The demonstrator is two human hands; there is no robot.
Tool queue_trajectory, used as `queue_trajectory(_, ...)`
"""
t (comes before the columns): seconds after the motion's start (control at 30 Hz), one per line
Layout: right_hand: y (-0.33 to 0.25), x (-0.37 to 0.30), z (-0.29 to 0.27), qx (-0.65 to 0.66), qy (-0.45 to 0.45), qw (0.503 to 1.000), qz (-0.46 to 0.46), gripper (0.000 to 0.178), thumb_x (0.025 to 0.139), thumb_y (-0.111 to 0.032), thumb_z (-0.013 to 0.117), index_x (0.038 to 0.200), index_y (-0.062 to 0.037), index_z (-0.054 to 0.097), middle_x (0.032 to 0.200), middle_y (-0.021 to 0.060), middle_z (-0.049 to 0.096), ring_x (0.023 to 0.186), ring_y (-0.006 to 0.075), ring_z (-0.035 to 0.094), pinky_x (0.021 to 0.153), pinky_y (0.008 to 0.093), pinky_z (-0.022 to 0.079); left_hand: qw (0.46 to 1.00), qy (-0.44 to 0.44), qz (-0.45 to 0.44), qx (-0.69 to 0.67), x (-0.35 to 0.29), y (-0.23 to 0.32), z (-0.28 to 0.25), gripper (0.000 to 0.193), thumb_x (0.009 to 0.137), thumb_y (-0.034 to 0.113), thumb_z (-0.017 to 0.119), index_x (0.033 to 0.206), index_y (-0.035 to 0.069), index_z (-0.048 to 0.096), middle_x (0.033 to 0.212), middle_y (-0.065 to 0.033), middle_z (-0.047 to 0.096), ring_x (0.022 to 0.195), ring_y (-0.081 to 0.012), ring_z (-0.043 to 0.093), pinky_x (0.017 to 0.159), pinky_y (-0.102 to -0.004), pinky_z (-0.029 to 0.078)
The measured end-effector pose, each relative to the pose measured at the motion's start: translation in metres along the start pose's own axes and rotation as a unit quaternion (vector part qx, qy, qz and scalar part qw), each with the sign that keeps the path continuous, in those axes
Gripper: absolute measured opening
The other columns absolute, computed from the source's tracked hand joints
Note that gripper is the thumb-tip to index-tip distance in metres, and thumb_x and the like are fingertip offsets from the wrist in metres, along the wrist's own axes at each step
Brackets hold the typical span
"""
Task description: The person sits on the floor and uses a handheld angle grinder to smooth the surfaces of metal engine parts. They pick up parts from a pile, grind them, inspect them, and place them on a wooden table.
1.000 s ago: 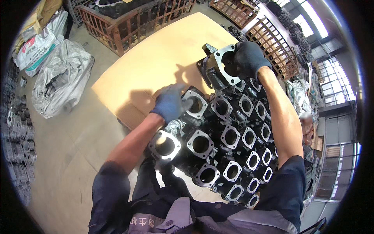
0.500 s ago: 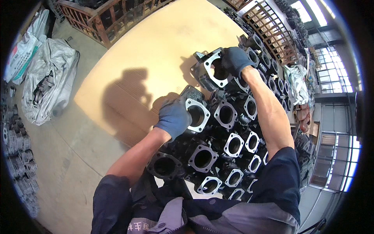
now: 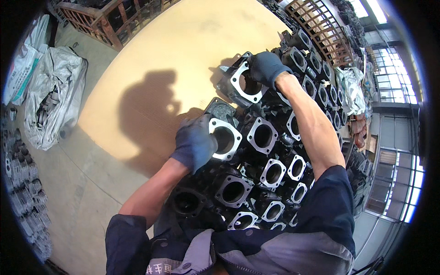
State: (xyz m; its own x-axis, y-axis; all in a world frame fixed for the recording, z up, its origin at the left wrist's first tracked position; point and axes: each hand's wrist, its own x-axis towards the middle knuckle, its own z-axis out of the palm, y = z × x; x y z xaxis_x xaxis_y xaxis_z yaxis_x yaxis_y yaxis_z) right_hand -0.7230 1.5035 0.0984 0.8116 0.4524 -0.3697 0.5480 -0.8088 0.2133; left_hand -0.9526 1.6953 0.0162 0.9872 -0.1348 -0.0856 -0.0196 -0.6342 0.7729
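Black-bodied, the far casting (image 3: pixel 237 86) sits at the pale sheet's (image 3: pixel 197 32) right side, closer to its shadow (image 3: pixel 224 63) than a second ago, so probably lower. The right hand (image 3: pixel 266 68), reaching far, curls round its flange, gripping; the left hand (image 3: pixel 196 143) touches the near casting's (image 3: pixel 227 126) left edge, grip unclear.

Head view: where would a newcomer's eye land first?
Probably on black metal castings with silver flanges, crowding the centre and right. Next, the dark-gloved left hand and right hand, each on a casting by the tan cardboard sheet. Then the dark shadow on it, left of centre.
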Motion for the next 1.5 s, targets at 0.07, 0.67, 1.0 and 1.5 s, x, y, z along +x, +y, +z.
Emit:
queue_trajectory(0.07, -0.004, 0.002, -0.004, 0.012, -0.014, 1.000, -0.001, 0.025, 0.077, -0.021, 0.073, 0.098, -0.0079, 0.078, 0.092, 0.0218, 0.074, 0.090, 0.0406, 0.072, 0.081, 0.0469, 0.058, 1.000, 0.003, -0.006, -0.001, 0.000, 0.002, -0.002, 0.042, 0.078, 0.012, 0.065, 0.118, -0.002, 0.063, 0.104, -0.0220, 0.071, 0.099, -0.0388, 0.066, 0.093, -0.0472, 0.048)
queue_trajectory(0.67, 0.014, 0.023, 0.016, 0.061, -0.057, 0.996, -0.012, 0.024, 0.077, -0.013, 0.067, 0.095, 0.0006, 0.077, 0.092, 0.0273, 0.072, 0.090, 0.0431, 0.072, 0.082, 0.0450, 0.058, 1.000, -0.013, -0.003, 0.013, 0.002, 0.001, -0.001, 0.047, 0.077, 0.008, 0.066, 0.123, -0.001, 0.061, 0.103, -0.0250, 0.069, 0.098, -0.0428, 0.066, 0.088, -0.0505, 0.052)
queue_trajectory(1.0, 0.006, -0.002, 0.043, 0.136, -0.021, 0.985, 0.108, 0.035, 0.078, -0.022, 0.065, 0.107, -0.0049, 0.076, 0.107, 0.0240, 0.073, 0.103, 0.0402, 0.071, 0.092, 0.0447, 0.056, 0.997, -0.058, 0.005, 0.041, 0.005, -0.001, -0.006, 0.045, 0.080, 0.014, 0.069, 0.122, -0.001, 0.061, 0.097, -0.0248, 0.071, 0.091, -0.0417, 0.070, 0.082, -0.0504, 0.055)
queue_trajectory(1.5, 0.033, 0.004, 0.062, 0.124, -0.050, 0.990, 0.054, 0.031, 0.074, -0.019, 0.072, 0.100, -0.0036, 0.077, 0.096, 0.0254, 0.073, 0.092, 0.0416, 0.072, 0.081, 0.0440, 0.058, 0.994, -0.054, -0.010, 0.092, 0.020, -0.007, 0.005, 0.038, 0.082, 0.024, 0.070, 0.106, -0.004, 0.064, 0.077, -0.0247, 0.071, 0.070, -0.0411, 0.071, 0.066, -0.0494, 0.055)
